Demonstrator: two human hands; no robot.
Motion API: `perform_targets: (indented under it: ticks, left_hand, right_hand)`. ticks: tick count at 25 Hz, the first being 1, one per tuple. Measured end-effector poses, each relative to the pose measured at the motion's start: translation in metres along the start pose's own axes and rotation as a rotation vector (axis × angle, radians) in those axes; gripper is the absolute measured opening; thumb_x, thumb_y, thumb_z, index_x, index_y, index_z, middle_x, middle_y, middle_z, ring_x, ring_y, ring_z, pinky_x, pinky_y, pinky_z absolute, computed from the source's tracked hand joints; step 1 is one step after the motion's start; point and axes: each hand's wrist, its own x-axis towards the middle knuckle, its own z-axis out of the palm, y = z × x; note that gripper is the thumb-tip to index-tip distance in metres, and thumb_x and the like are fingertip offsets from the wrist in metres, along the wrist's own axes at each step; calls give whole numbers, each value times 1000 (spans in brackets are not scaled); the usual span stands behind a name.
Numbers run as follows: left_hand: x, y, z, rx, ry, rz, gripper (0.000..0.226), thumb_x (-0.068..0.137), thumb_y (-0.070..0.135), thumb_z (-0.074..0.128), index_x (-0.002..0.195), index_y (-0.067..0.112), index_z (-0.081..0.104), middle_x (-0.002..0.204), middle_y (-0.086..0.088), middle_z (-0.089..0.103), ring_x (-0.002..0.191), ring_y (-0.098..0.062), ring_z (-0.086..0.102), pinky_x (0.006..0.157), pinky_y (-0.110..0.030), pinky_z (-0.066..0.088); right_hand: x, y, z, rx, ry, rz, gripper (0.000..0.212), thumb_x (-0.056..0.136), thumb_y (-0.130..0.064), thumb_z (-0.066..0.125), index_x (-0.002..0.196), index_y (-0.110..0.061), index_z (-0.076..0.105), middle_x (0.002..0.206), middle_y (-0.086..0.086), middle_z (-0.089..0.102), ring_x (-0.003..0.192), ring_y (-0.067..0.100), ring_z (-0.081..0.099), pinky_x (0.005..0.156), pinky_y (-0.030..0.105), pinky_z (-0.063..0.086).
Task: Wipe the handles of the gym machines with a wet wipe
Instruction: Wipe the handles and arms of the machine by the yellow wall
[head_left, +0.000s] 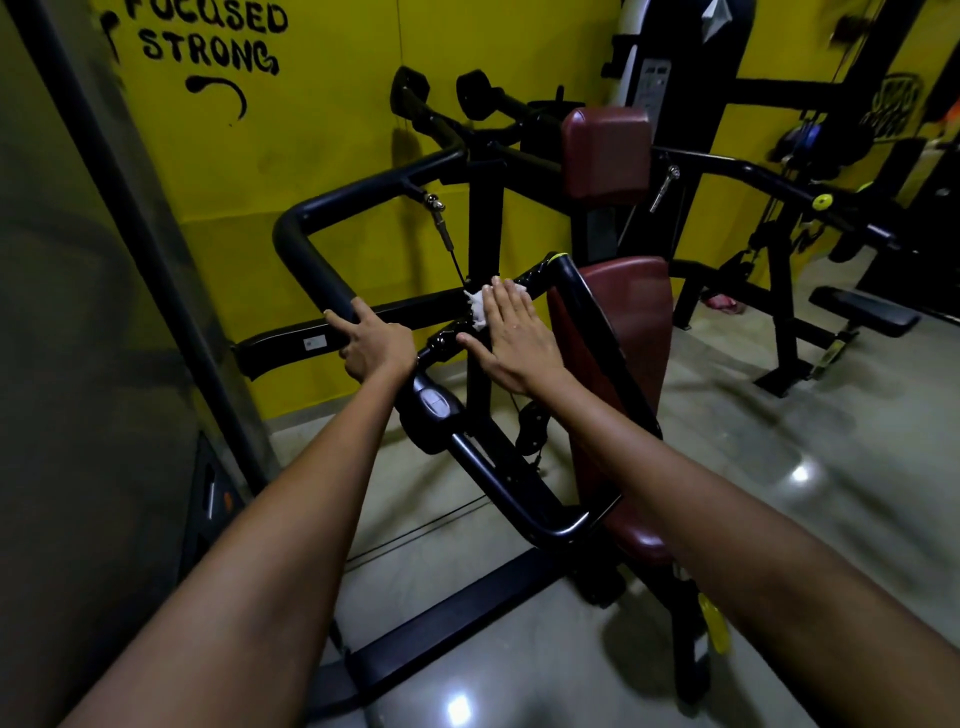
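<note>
One crumpled white wet wipe (475, 310) lies pressed against the glossy black handle (524, 283) of the gym machine, under the flat, straight fingers of the right hand (511, 338). The left hand (374, 345) curls around a second black bar (322, 275). Two maroon pads (605, 150) sit behind.

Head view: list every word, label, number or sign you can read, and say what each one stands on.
"FOCUSED" (top edge cropped) painted in black on the yellow wall.
"STRONG" painted just below it on the same wall.
White sticker on the black machine bar: too small to read.
Grey panel on the weight stack tower: blurred, unreadable.
Grey badge on the handle arm joint: unreadable.
</note>
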Motion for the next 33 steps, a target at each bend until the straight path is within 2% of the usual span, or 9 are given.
perform_targets:
  ticks: [3,5,9,14,20,25,29,33]
  left_hand:
    - [0,0,0,5,1,1,56,93,13,43,145,16,23,156,-15,0,122,-40,42,90,-39,40]
    - [-1,-1,0,9,-8,12,56,93,13,42,145,16,22,156,-15,0,122,-41,42,90,-39,40]
    - [0,-1,-1,7,-7,16,55,94,15,42,145,15,22,156,-16,0,122,-41,43,91,-40,40]
    - [1,-1,1,2,3,17,53,94,16,43,143,15,24,156,-16,2,121,-41,44,91,-41,40]
    - [0,-2,2,0,6,22,54,94,16,43,144,16,23,156,-16,1,120,-42,45,90,-41,41]
    - [1,0,2,1,14,9,53,93,16,43,143,16,25,156,-15,2,119,-41,45,89,-39,40]
    - [0,0,2,5,9,8,55,93,17,44,144,16,23,156,-15,1,119,-42,44,90,-41,40]
    - [1,1,3,9,11,-4,56,94,18,44,145,16,22,156,-14,1,122,-41,42,90,-40,40]
  right_hand:
    - [-7,-2,3,-35,14,-93,70,95,-56,20,149,-18,-4,157,11,-8,144,21,-11,118,34,-8]
    - [-17,5,6,-55,16,-80,68,96,-55,18,149,-19,-6,157,6,-8,144,18,-11,117,34,-9]
    - [2,3,-3,18,4,67,74,95,-58,17,149,-11,-4,157,7,-9,144,18,-14,115,34,-12]
    - [-8,-5,5,28,-2,-87,79,94,-60,20,148,-7,-4,157,9,-9,143,16,-14,116,32,-13]
    - [12,-5,-5,11,31,261,90,90,-66,14,145,2,-8,154,19,-13,143,24,-17,113,34,-16]
    - [0,-17,7,142,21,202,88,92,-63,21,146,0,-10,155,15,-14,143,22,-16,117,35,-10]
    - [25,-9,-11,253,35,330,89,91,-64,21,146,0,-7,155,17,-14,143,23,-17,114,34,-13]
    - [18,-30,-2,333,3,342,94,89,-66,26,146,0,-9,152,19,-21,140,27,-24,113,38,-15]
